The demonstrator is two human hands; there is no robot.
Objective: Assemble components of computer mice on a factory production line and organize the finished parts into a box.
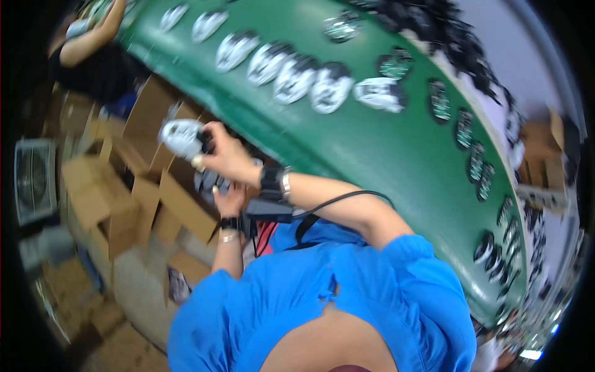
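Observation:
My right hand [228, 155] is closed on a white oval shell with a black end [183, 137], thumb and fingers gripping the dark end. The shell is held over open cardboard boxes, to the left of the green table. Below it, my left hand [230, 199] is closed around a similar grey-white shell [211, 181], partly hidden behind the fingers. Black bands and metallic bracelets circle both wrists. A black box with a cable [270, 211] lies along my right forearm.
On the green table [334, 146], several white-and-black oval shells [331, 88] stand in a row. Round the far edge lie several dark pieces with green inside [439, 101] and a heap of black parts [458, 43]. Open cardboard boxes [102, 189] sit left; another person's arm [99, 43] is upper left.

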